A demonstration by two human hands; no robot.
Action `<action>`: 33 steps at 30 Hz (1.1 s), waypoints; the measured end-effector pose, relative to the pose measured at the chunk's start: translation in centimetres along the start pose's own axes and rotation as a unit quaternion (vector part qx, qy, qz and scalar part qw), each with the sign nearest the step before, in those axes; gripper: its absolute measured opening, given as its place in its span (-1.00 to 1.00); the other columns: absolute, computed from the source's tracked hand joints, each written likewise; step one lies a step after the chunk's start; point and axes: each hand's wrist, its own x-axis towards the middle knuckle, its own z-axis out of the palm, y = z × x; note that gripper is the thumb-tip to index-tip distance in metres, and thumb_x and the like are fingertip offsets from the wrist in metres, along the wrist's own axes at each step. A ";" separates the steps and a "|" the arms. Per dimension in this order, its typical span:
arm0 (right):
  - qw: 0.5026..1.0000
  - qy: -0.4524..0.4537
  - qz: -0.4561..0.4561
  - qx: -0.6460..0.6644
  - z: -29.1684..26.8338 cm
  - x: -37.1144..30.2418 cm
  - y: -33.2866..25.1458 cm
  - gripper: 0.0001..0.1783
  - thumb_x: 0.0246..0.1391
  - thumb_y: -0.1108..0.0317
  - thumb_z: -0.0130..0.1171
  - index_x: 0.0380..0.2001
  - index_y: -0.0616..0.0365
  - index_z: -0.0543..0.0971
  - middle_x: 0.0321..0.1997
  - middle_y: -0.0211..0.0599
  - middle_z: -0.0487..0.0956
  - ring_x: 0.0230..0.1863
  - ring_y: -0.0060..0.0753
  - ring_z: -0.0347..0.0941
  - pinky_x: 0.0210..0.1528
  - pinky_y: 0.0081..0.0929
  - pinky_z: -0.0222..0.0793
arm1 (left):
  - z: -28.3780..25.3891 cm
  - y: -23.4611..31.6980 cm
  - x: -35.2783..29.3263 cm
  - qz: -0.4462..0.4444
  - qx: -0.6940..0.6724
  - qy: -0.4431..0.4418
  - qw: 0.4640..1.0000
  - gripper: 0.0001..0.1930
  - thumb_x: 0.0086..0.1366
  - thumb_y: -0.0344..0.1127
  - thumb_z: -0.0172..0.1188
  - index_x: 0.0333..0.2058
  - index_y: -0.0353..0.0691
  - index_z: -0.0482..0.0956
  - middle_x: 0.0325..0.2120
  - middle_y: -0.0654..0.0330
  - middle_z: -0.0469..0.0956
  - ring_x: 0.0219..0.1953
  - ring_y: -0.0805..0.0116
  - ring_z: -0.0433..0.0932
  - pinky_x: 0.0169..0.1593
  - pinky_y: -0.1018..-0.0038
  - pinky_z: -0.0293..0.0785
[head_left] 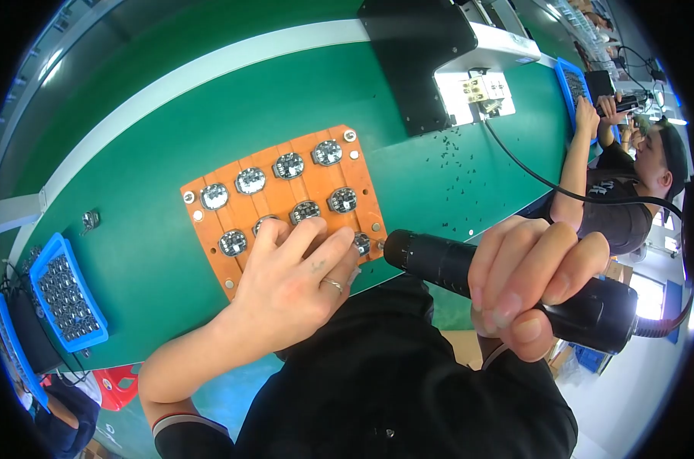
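Note:
An orange fixture plate (pixel 264 216) lies on the green table, with several round, dark and silver electronic parts (pixel 289 166) seated in two rows. My left hand (pixel 297 279) rests over its near row, fingers bent and apart, the fingertips touching the plate among the parts. A ring is on one finger. Some of the near parts are partly covered by this hand. In my right hand (pixel 534 287) is a black corded electric screwdriver (pixel 438 262), held sideways. Its tip points left, at the part (pixel 361 243) in the plate's near right corner.
Several small dark screws (pixel 454 172) lie scattered right of the plate, below a metal device (pixel 484 92) with a black panel. At left is a blue tray (pixel 102 336) of similar parts, with a loose part (pixel 91 220) nearby. A co-worker (pixel 622 183) sits at right.

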 end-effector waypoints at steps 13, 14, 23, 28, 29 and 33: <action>1.000 -0.005 0.005 -0.007 0.0 0.1 0.1 -0.53 -0.05 0.66 0.41 -0.19 0.10 0.35 -0.36 -0.22 0.58 -0.48 -0.32 0.56 -0.45 -0.38 0.49 | 0.1 0.0 0.4 0.010 -0.007 0.030 0.999 -0.72 -0.02 -0.38 0.41 -0.29 -0.36 0.67 -0.17 0.20 0.50 -0.16 0.27 0.44 -0.21 0.27 0.25; 1.000 -0.010 0.003 -0.010 0.0 0.1 0.1 -0.53 -0.05 0.66 0.41 -0.19 0.10 0.35 -0.36 -0.22 0.58 -0.49 -0.32 0.56 -0.45 -0.38 0.49 | 0.1 -0.1 0.4 0.012 -0.007 0.030 0.999 -0.72 -0.02 -0.38 0.41 -0.29 -0.36 0.67 -0.17 0.21 0.50 -0.15 0.27 0.44 -0.21 0.27 0.24; 1.000 -0.009 0.001 -0.006 0.1 0.2 0.1 -0.53 -0.04 0.67 0.39 -0.18 0.11 0.34 -0.36 -0.21 0.58 -0.51 -0.33 0.54 -0.46 -0.38 0.49 | 0.1 0.0 0.3 0.012 -0.008 0.035 0.999 -0.73 -0.01 -0.38 0.41 -0.30 -0.35 0.67 -0.17 0.21 0.50 -0.15 0.27 0.44 -0.21 0.28 0.24; 1.000 -0.006 0.002 -0.004 0.2 0.1 0.1 -0.54 -0.03 0.67 0.38 -0.18 0.10 0.34 -0.36 -0.21 0.58 -0.51 -0.33 0.53 -0.44 -0.37 0.49 | -0.2 0.1 0.0 -0.001 -0.004 -0.002 1.000 -0.62 -0.05 -0.40 0.45 -0.18 -0.27 0.68 -0.07 0.21 0.51 -0.06 0.18 0.46 -0.10 0.22 0.29; 1.000 0.000 0.004 0.002 0.2 0.1 0.1 -0.54 -0.03 0.67 0.38 -0.18 0.10 0.34 -0.36 -0.21 0.58 -0.51 -0.33 0.53 -0.44 -0.36 0.50 | -0.2 0.1 0.0 -0.002 -0.005 -0.005 1.000 -0.62 -0.05 -0.40 0.45 -0.18 -0.27 0.68 -0.07 0.21 0.51 -0.06 0.19 0.46 -0.10 0.22 0.29; 1.000 -0.010 0.011 -0.025 0.3 0.0 0.0 -0.54 -0.04 0.67 0.39 -0.19 0.10 0.35 -0.36 -0.22 0.58 -0.51 -0.33 0.53 -0.44 -0.36 0.50 | -0.2 0.2 0.1 -0.001 -0.007 -0.003 1.000 -0.63 -0.04 -0.41 0.44 -0.17 -0.26 0.68 -0.07 0.21 0.52 -0.06 0.19 0.46 -0.10 0.22 0.28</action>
